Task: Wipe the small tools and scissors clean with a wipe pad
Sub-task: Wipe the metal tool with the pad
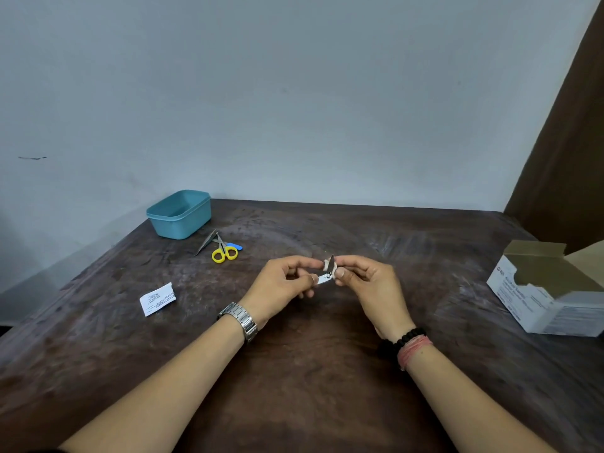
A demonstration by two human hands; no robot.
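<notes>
Dark wooden surface [327, 371] fills the view; above it the left hand [281, 282] pinches a small metal tool [324, 278] while the right hand [369, 286] pinches a wipe pad [327, 265] round its tip. Such a slight grip could let the tool slip. Scissors [224, 250] wait by the tub [179, 214].
</notes>
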